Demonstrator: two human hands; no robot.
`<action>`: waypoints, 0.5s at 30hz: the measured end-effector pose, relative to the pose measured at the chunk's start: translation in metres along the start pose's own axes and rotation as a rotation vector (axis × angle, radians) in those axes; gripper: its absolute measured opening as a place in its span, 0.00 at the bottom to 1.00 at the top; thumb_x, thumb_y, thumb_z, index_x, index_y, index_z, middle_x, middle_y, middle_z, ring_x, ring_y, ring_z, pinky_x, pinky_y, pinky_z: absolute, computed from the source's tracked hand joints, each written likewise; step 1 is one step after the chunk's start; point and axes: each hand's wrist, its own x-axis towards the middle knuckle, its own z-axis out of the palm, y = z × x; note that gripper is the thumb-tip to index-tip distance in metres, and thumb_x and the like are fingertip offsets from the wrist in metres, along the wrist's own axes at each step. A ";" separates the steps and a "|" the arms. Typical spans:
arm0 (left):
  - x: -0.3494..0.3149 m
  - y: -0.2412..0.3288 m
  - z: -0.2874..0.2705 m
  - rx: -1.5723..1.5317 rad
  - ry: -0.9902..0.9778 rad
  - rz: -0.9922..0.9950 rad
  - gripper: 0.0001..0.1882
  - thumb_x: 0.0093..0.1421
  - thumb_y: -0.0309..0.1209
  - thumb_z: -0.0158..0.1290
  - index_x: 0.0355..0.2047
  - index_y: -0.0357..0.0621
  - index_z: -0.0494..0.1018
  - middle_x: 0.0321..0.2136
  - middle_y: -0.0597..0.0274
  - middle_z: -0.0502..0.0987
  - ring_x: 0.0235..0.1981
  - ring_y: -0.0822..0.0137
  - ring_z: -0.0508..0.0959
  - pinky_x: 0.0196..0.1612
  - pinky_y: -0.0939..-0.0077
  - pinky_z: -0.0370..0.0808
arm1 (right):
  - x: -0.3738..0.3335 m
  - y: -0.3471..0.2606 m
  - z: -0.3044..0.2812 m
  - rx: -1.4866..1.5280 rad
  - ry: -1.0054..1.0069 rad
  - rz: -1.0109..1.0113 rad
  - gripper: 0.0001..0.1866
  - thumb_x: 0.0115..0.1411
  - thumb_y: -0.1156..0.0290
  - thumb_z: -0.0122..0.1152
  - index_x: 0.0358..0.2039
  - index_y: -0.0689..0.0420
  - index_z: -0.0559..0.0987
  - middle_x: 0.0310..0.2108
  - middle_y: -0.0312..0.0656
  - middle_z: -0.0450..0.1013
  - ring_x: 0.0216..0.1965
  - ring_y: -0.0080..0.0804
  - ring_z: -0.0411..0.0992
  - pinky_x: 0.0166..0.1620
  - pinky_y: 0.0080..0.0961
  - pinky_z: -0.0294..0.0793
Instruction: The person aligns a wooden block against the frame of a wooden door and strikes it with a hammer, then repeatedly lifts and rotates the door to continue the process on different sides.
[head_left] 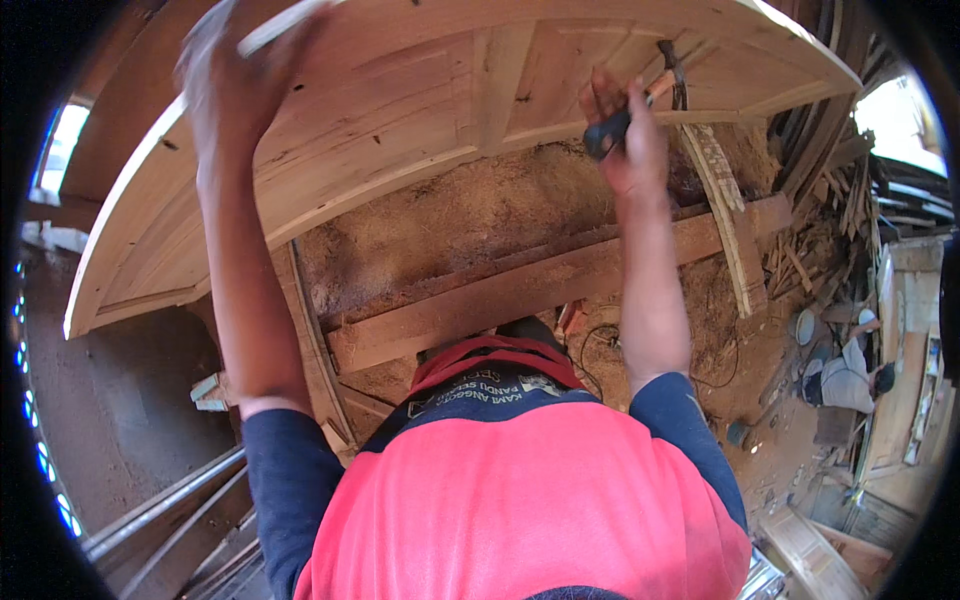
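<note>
A pale wooden panelled door (400, 100) lies across the upper part of the view, its face showing recessed panels and dark knots. At its far left edge, my left hand (235, 85) is blurred by motion, with the fingers wrapped over the door's bright rim. My right hand (635, 140) is closed round the dark grip of a hammer (665, 85). The hammer's orange shaft slants up to a dark head over the door's right part. Part of the grip is hidden by my palm.
Beneath the door a long plank (480, 290) lies on sawdust-covered ground (450, 220). A narrow wooden strip (725, 220) leans under the door's right side. Scrap wood (845, 215) is heaped at right, near another person (850, 380). A dark cable (600, 350) curls by my feet.
</note>
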 end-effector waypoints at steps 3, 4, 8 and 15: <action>0.045 0.047 -0.007 0.125 -0.331 -0.052 0.30 0.44 0.54 0.67 0.40 0.46 0.78 0.36 0.53 0.82 0.43 0.51 0.81 0.47 0.56 0.74 | -0.016 0.050 -0.031 -0.271 0.101 0.002 0.14 0.71 0.60 0.54 0.42 0.55 0.64 0.33 0.40 0.69 0.27 0.29 0.69 0.31 0.34 0.77; 0.053 0.061 0.005 0.139 -0.429 -0.110 0.26 0.43 0.49 0.68 0.35 0.43 0.78 0.32 0.52 0.82 0.39 0.50 0.81 0.45 0.56 0.74 | -0.021 0.062 -0.049 -0.310 0.144 -0.024 0.15 0.70 0.58 0.55 0.37 0.54 0.64 0.28 0.35 0.66 0.23 0.26 0.64 0.26 0.31 0.73; 0.063 0.019 0.046 0.218 -0.677 -0.185 0.40 0.47 0.63 0.65 0.54 0.54 0.75 0.45 0.51 0.82 0.50 0.49 0.80 0.51 0.53 0.75 | -0.018 0.113 -0.123 -0.481 0.195 0.032 0.16 0.71 0.56 0.53 0.32 0.51 0.63 0.21 0.34 0.63 0.19 0.26 0.64 0.22 0.32 0.71; 0.061 -0.006 0.076 0.251 -0.679 -0.189 0.40 0.42 0.65 0.67 0.50 0.55 0.77 0.37 0.58 0.84 0.41 0.56 0.84 0.46 0.53 0.76 | 0.023 0.195 -0.104 -0.012 0.451 0.278 0.16 0.73 0.54 0.42 0.33 0.51 0.61 0.19 0.35 0.60 0.16 0.28 0.59 0.19 0.32 0.63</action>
